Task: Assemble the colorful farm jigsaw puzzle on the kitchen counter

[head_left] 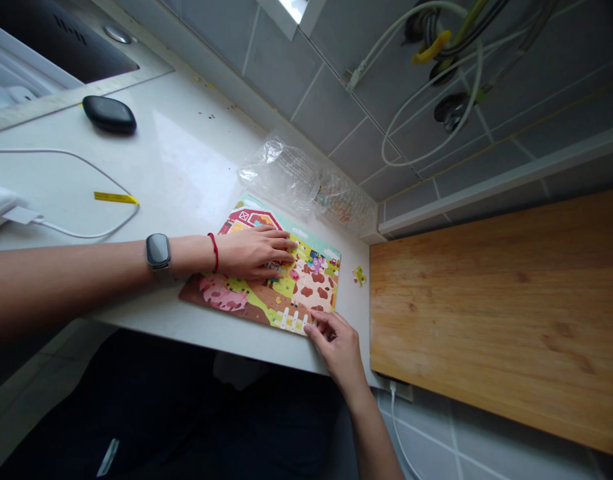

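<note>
A farm jigsaw puzzle (271, 300) with a red barn, a spotted cow and a pink pig lies flat on the white counter. My left hand (251, 253) rests palm down across its middle, fingers stretched out, covering part of the picture. At the puzzle's lower right corner, my right hand (336, 343) has its thumb and fingers closed on a puzzle piece, mostly hidden by the fingertips. One loose puzzle piece (359, 275), green and yellow, lies on the counter just right of the board.
Crumpled clear plastic packaging (281, 167) lies behind the puzzle against the tiled wall. A wooden board (486, 313) borders the counter on the right. Farther left are a black rounded object (109, 114) and a white cable (81, 155) with a yellow tag. Tiny scraps dot the back edge.
</note>
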`<state>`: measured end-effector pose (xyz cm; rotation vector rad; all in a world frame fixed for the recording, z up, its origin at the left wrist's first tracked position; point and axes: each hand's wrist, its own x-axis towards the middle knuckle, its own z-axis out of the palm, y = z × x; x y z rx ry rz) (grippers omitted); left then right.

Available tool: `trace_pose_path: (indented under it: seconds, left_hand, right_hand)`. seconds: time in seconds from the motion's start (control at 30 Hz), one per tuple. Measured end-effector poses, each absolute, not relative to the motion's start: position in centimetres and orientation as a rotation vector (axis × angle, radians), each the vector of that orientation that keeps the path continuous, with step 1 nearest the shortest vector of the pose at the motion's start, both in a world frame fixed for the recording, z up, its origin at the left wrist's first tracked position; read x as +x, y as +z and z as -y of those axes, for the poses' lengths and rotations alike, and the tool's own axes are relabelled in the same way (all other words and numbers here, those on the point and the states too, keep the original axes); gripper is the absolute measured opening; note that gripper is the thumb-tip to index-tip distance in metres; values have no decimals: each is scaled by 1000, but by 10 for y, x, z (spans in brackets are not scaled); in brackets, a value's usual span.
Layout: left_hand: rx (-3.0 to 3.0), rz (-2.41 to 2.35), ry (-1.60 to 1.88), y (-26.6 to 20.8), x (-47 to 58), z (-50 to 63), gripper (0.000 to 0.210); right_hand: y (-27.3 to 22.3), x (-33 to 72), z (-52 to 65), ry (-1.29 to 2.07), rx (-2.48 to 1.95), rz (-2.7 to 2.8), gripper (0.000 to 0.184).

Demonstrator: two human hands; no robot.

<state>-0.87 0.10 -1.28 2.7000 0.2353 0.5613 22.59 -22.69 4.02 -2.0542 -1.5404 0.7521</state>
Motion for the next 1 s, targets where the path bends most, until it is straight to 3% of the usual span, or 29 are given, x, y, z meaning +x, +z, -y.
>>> trace_pose_path:
  seconds: [0.3,0.53,0.63,1.0]
  left_hand:
    - [2719,-238,554,-12,-9,-1,42]
    - [2677,-232,634,-15,-9,-1,39]
    - [2689,-258,580,-13,-9,-1,41]
    - [2665,-273,563,-11,-9,0,41]
  right_hand:
    - [53,235,214,733,-2077,1625,22]
    - [44,331,159,200,-2277,1509,36]
    - [33,372,141,305,-2410,1413,49]
    - [20,415,117,370,-2433,1328,58]
